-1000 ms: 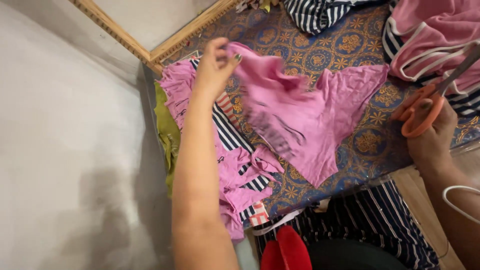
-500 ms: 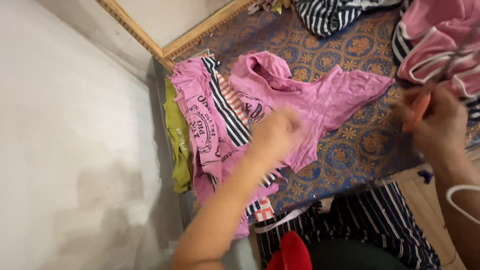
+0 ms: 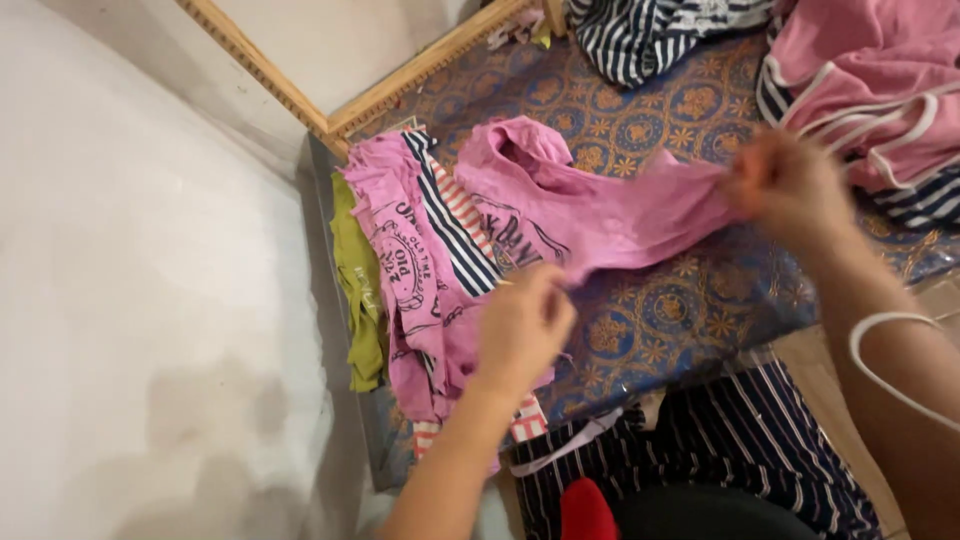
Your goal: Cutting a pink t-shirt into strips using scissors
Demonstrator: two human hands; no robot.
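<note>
A pink printed garment [image 3: 600, 215] lies stretched across the blue patterned table cover [image 3: 680, 110]. My left hand [image 3: 525, 322] pinches its lower left edge near the front of the table. My right hand [image 3: 790, 185], blurred by motion, grips its right end and pulls it taut. A white bangle [image 3: 900, 360] hangs on my right wrist. The orange-handled scissors seen earlier do not show in my right hand now.
Cut cloth pieces are piled at the table's left end: pink printed [image 3: 400, 260], striped [image 3: 450, 225], green [image 3: 360, 290]. A wooden frame [image 3: 420, 70] runs behind. A striped garment [image 3: 640, 30] and a pink white-trimmed one [image 3: 880, 90] lie at the back right. Striped fabric [image 3: 740, 450] covers my lap.
My left hand dropped from holding the pink garment up to gripping its lower edge. My right hand came in from the right and took hold of the garment's right end.
</note>
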